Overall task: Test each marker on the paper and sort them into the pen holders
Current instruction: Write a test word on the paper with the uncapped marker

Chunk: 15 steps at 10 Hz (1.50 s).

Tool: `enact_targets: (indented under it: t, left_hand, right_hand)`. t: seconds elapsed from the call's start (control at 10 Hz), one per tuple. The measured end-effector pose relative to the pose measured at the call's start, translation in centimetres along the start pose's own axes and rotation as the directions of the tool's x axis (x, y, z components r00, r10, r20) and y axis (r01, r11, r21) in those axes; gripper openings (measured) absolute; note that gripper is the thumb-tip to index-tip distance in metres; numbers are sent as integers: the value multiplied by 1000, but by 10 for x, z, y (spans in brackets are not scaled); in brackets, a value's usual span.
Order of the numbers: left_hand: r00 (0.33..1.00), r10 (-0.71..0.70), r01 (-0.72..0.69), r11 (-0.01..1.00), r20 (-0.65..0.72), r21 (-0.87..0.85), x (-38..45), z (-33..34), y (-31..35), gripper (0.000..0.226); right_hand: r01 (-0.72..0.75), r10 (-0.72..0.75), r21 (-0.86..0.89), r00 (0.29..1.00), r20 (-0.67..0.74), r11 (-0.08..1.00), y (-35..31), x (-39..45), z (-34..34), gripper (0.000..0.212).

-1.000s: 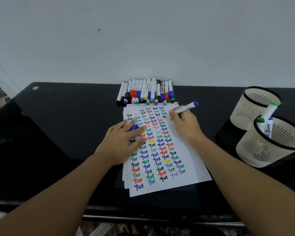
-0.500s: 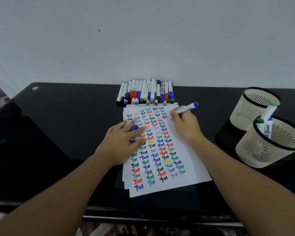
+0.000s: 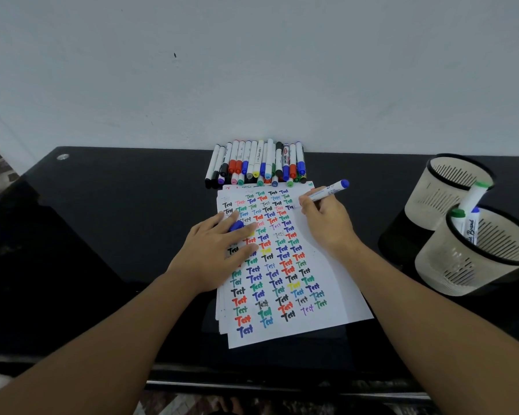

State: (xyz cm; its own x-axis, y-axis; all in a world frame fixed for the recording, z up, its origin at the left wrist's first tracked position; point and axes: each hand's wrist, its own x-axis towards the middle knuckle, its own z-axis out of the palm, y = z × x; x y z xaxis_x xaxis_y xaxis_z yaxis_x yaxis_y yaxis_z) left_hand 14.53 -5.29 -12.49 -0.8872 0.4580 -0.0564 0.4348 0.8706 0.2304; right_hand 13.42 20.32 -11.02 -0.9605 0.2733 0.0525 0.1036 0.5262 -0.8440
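Note:
A stack of white paper [image 3: 336, 283] covered in coloured "Test" words lies on the black table. My right hand [image 3: 327, 223] grips a white marker with a blue end [image 3: 331, 190], its tip down on the paper's upper right part. My left hand [image 3: 219, 250] lies on the paper's left side and pinches a blue marker cap [image 3: 236, 226] between its fingers. A row of several markers [image 3: 258, 163] lies against the wall beyond the paper. Two cream pen holders stand at the right: the far one [image 3: 426, 193] and the near one [image 3: 450, 265], which holds three markers.
The black glass table [image 3: 117, 220] meets a white wall at the back. Its front edge [image 3: 252, 381] runs just below my forearms. A tiled floor shows at the far left.

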Motion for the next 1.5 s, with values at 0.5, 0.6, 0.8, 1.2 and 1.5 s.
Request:
enact_targets:
  t: [0.5,0.6,0.8,1.2,1.5]
  left_hand:
    - [1000,-3,3,1000,10,3,-1,-2,2,61]
    - [1000,1,-1,1000,4,3,-1,-1,2,60]
    - [1000,7,-7,1000,-11,4,-1,-1,1,63]
    - [930,-145,86,979,-338,-185,-4,5,-1,49]
    - [912,-40,-18,990,-409,-137,-7,8,-1,34]
  right_hand:
    - [-9,9,20,1000,-12,1000,-2,-2,-1,27]
    - [-15,16,34,1000,-6,999,-3,-3,-1,26]
    - [-6,7,41,1000,-15,999,-3,-3,-1,25]
    - [175,-173,61,984,-32,983,5,-5,0,19]
    - [297,-289,-17,940,180,955,-22,-10,-9,32]
